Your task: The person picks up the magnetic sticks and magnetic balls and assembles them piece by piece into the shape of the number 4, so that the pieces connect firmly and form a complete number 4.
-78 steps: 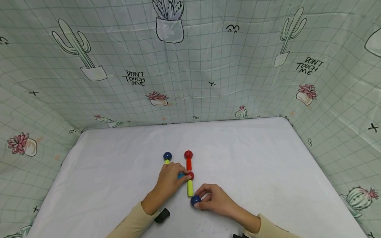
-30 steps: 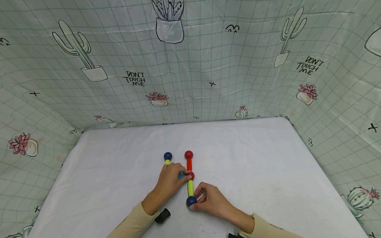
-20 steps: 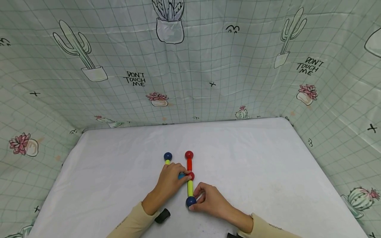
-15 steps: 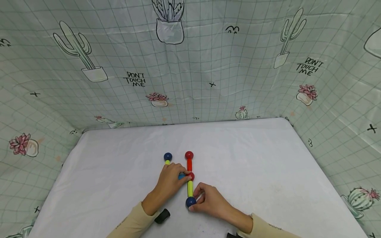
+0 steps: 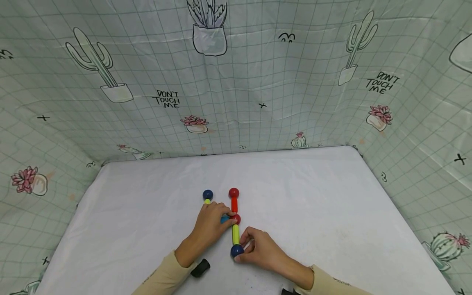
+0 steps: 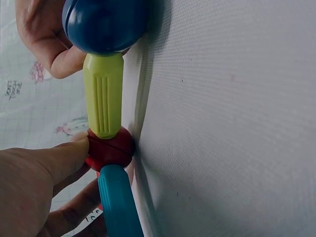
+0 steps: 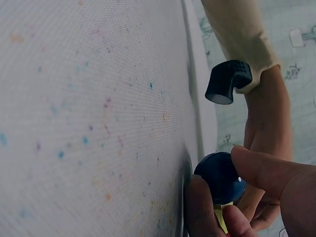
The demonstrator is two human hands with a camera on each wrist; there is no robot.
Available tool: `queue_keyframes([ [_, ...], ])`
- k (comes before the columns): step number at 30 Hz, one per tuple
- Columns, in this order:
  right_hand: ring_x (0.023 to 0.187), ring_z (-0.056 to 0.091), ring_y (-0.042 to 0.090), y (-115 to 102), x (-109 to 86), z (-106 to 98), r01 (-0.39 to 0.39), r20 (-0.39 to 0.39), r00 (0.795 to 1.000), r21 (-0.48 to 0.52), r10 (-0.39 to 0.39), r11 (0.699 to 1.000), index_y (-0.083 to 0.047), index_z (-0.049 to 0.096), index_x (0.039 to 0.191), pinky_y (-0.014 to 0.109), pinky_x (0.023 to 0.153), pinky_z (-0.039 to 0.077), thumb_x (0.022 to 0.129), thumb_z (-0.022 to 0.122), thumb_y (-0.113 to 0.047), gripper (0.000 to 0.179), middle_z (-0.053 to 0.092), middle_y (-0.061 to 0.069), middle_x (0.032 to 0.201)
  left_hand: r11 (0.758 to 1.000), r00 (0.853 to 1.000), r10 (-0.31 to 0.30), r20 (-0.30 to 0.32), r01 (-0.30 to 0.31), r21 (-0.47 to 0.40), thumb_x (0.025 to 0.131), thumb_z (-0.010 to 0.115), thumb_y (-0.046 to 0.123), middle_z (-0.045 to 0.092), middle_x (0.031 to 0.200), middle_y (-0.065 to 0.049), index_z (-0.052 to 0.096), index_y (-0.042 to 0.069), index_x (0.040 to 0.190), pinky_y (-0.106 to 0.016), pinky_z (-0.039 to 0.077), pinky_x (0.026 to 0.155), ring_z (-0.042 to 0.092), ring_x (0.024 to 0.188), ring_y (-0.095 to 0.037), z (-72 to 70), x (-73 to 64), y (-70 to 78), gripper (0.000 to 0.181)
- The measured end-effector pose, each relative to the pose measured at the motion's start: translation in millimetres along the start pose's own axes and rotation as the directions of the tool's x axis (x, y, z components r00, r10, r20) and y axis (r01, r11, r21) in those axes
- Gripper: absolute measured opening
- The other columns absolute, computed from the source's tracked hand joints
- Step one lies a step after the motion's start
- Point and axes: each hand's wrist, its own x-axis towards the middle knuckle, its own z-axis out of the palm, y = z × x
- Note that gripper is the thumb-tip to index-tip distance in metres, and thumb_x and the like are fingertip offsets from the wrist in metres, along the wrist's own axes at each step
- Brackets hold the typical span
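My left hand (image 5: 210, 223) pinches a red ball (image 6: 111, 148) between thumb and fingers. Joined at this ball are a light blue rod (image 6: 118, 200), a yellow-green rod (image 5: 235, 234) and a red rod (image 5: 234, 205). Another red ball (image 5: 234, 193) caps the red rod's far end. My right hand (image 5: 263, 250) grips a dark blue ball (image 5: 236, 251) with thumb and fingers at the near end of the yellow-green rod. Beyond the left hand, a second dark blue ball (image 5: 208, 194) tops another yellow-green rod (image 5: 207, 201), whose rest the hand hides.
A white cloth (image 5: 313, 196) covers the table, with small coloured specks showing in the right wrist view. Behind and at the sides hangs a cactus-print curtain (image 5: 243, 73). A black wrist camera (image 5: 200, 268) sits beside the left sleeve.
My right hand has brought the dark blue ball leftward from beside the near yellow-green rod onto its end, and stays there gripping it. The left hand keeps its hold on the red ball.
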Motion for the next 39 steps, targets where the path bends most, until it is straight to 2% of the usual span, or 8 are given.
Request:
queue_keyframes([
  [16, 0.075, 0.072, 0.007, 4.4, 0.3, -4.8, 0.042, -0.003, 0.999, -0.018, -0.042, 0.999, -0.002, 0.064, 0.103, 0.019, 0.067, 0.056, 0.084, 0.086, -0.003, 0.030, 0.069, 0.002, 0.093, 0.999, 0.999, 0.035, -0.017, -0.035, 0.032, 0.088, 0.088, 0.027, 0.076, 0.094, 0.001, 0.083, 0.014, 0.104, -0.040, 0.046, 0.085, 0.063, 0.088, -0.018, -1.6, 0.8, -2.4, 0.021],
  [23, 0.076, 0.070, 0.008, 5.3, -1.8, -22.3, 0.058, -0.057, 0.996, -0.066, -0.062, 0.996, -0.001, 0.064, 0.105, 0.021, 0.070, 0.056, 0.087, 0.085, -0.006, 0.029, 0.070, 0.005, 0.097, 0.999, 0.998, 0.013, -0.057, -0.011, 0.033, 0.090, 0.087, 0.023, 0.078, 0.101, -0.001, 0.081, 0.012, 0.110, -0.044, 0.048, 0.092, 0.068, 0.099, -0.023, -13.8, -1.4, -9.1, 0.023],
  [31, 0.082, 0.070, 0.013, 11.7, -3.1, -59.4, 0.025, -0.184, 0.982, -0.130, -0.049, 0.991, 0.001, 0.066, 0.107, 0.023, 0.067, 0.055, 0.092, 0.080, -0.006, 0.022, 0.071, 0.008, 0.101, 0.998, 0.990, -0.061, -0.126, 0.063, 0.005, 0.093, 0.084, 0.019, 0.078, 0.105, -0.005, 0.081, 0.009, 0.110, -0.051, 0.048, 0.097, 0.068, 0.101, -0.027, -38.4, -2.0, -35.6, 0.020],
  [39, 0.091, 0.074, 0.023, 23.0, -2.6, -108.5, -0.027, -0.330, 0.942, -0.244, -0.057, 0.969, 0.000, 0.068, 0.111, 0.028, 0.071, 0.057, 0.100, 0.072, -0.010, 0.016, 0.071, 0.011, 0.106, 0.994, 0.975, -0.108, -0.197, 0.110, 0.000, 0.097, 0.078, 0.013, 0.078, 0.104, -0.011, 0.079, 0.003, 0.114, -0.056, 0.047, 0.094, 0.068, 0.100, -0.035, -65.6, -3.1, -75.5, 0.020],
])
